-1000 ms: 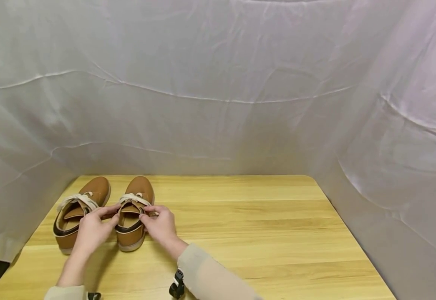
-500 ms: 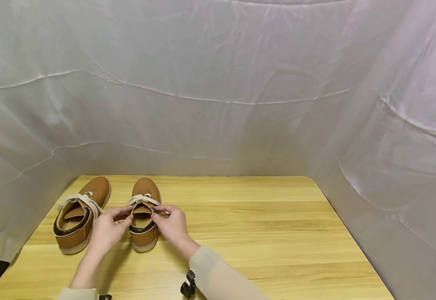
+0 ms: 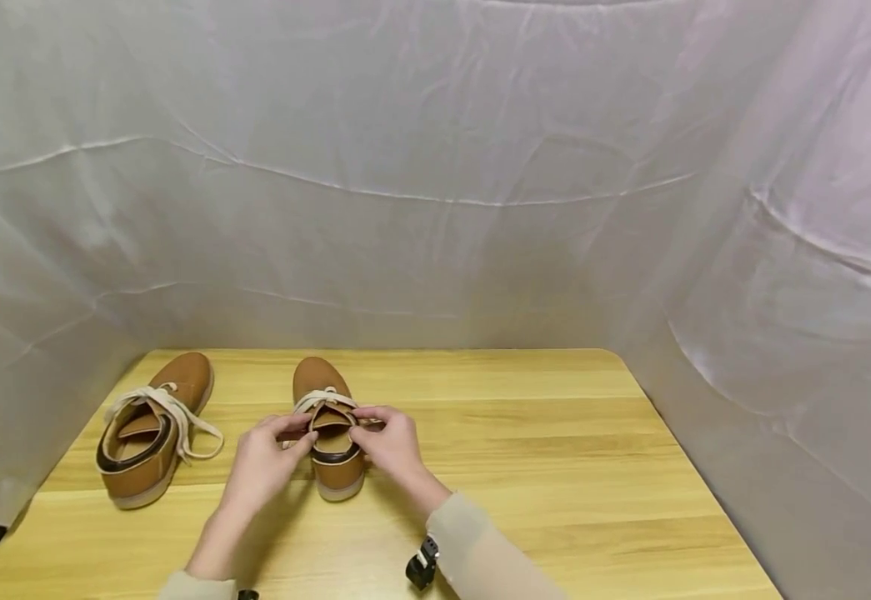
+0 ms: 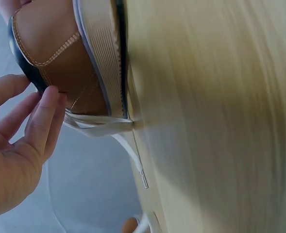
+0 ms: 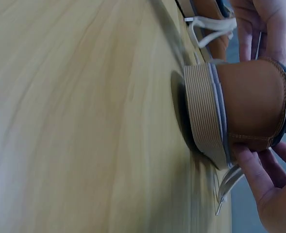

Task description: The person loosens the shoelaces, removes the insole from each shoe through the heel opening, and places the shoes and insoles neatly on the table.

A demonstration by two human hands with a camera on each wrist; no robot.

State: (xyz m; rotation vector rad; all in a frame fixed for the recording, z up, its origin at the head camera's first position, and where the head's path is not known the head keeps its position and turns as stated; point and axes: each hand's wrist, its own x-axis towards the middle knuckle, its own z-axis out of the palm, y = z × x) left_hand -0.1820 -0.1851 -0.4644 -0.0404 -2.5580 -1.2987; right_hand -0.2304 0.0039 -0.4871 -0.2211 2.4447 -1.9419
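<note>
Both hands grip one brown shoe (image 3: 340, 477) with white laces and a dark collar, its toe pointing to the far edge of the table. My left hand (image 3: 264, 458) pinches the left side of its opening; my right hand (image 3: 392, 446) pinches the right side. In the left wrist view, the left fingers lie against the brown side (image 4: 67, 73) near the collar. The right wrist view shows the heel and ribbed sole (image 5: 203, 114) between the two hands. A matching shoe (image 3: 138, 479) stands apart at the left, its white lace loose on its right side.
A light wooden table (image 3: 540, 467) lies under the shoes and extends to the right. Pale grey fabric (image 3: 405, 250) hangs behind it and along both sides. A dark strap with a device (image 3: 423, 563) is at the right cuff.
Both hands have moved right with the held shoe, widening the gap to the other shoe. That other shoe has stayed in place, and its loose lace now shows fully.
</note>
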